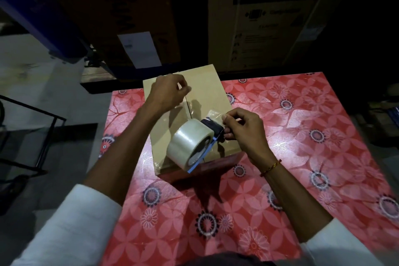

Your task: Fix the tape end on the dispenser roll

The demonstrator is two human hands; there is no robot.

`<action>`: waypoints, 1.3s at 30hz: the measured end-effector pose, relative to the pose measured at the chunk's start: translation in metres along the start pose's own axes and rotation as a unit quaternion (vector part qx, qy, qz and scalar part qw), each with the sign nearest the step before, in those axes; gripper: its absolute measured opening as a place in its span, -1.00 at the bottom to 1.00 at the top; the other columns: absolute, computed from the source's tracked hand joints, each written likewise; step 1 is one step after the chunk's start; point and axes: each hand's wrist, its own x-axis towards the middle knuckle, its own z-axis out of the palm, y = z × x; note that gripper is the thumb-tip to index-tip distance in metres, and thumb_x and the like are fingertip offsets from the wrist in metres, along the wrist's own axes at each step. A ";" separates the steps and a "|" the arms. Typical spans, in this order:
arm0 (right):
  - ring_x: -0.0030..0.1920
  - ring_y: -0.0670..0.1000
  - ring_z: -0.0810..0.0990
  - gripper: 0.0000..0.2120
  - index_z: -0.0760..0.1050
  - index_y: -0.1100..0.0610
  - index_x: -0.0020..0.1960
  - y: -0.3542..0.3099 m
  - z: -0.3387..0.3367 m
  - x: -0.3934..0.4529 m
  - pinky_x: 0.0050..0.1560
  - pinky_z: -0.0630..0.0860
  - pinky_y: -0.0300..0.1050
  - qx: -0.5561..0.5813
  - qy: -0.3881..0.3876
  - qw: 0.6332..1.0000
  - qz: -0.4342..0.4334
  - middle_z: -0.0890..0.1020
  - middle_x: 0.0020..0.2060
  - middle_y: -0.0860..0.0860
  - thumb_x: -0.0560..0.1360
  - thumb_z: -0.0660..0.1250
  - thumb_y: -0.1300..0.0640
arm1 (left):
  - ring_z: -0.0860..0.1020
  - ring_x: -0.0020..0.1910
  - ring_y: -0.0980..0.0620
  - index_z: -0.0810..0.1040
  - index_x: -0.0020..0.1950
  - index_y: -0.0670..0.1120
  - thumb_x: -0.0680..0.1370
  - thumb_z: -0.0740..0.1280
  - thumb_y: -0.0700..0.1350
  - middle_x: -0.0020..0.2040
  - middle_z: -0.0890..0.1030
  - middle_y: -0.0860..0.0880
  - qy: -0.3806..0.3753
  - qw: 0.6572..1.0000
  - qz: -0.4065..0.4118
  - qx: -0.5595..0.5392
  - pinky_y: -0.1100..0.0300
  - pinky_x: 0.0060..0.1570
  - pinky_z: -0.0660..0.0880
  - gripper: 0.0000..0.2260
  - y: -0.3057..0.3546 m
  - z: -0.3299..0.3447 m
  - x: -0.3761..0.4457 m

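Scene dim overall; light falls from above onto the counter (302,136), brightest around the right grip (241,129), with dark falloff toward the far background and frame corners. Hard shadows lie just below and beside both grips on the cardboard box (207,97). Wide-angle bending at edges; printed carton (269,17) behind the grips reads soft, slightly blurred.

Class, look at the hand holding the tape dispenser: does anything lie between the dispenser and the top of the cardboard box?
Nothing visible does. The right hand holds the tape dispenser just above the box, and the left hand sits off at the far end.
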 end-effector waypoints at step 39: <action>-0.43 -0.14 0.50 -0.85 0.65 0.24 -0.07 -0.019 0.001 0.020 -0.39 0.45 -0.19 -0.026 -0.092 0.995 -0.003 0.59 -0.37 -0.02 0.55 0.42 0.14 | 0.66 0.07 -0.24 0.61 0.10 -0.29 0.49 0.50 -0.21 0.05 0.67 -0.28 -0.303 0.915 0.024 -0.266 -0.07 0.11 0.58 -0.76 0.007 0.034 -0.009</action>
